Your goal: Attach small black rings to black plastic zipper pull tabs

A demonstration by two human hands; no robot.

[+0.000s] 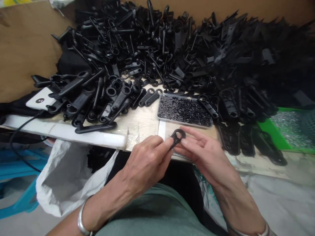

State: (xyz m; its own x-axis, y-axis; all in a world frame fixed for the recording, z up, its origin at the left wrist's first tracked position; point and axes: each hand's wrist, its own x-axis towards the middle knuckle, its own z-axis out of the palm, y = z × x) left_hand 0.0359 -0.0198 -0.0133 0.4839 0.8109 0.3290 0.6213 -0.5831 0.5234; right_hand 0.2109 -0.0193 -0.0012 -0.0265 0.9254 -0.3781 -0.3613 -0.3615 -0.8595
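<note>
Between both hands, above the table's front edge, is a black plastic part with a round ring end (177,136). My left hand (150,157) is closed around its body, thumb on top, so most of that part is hidden. The fingers of my right hand (204,147) pinch the ring from the right side. Just beyond the hands lies a clear shallow box (161,115) filled with small dark pieces. Several flat black plastic parts (231,139) lie to the right of my right hand.
A large heap of black plastic parts (152,42) covers the table's back. At right is a green tray (267,126) of small shiny pieces. A white device (39,99) with a cable sits at left. Below hangs an open white sack (66,177), near a blue stool (22,200).
</note>
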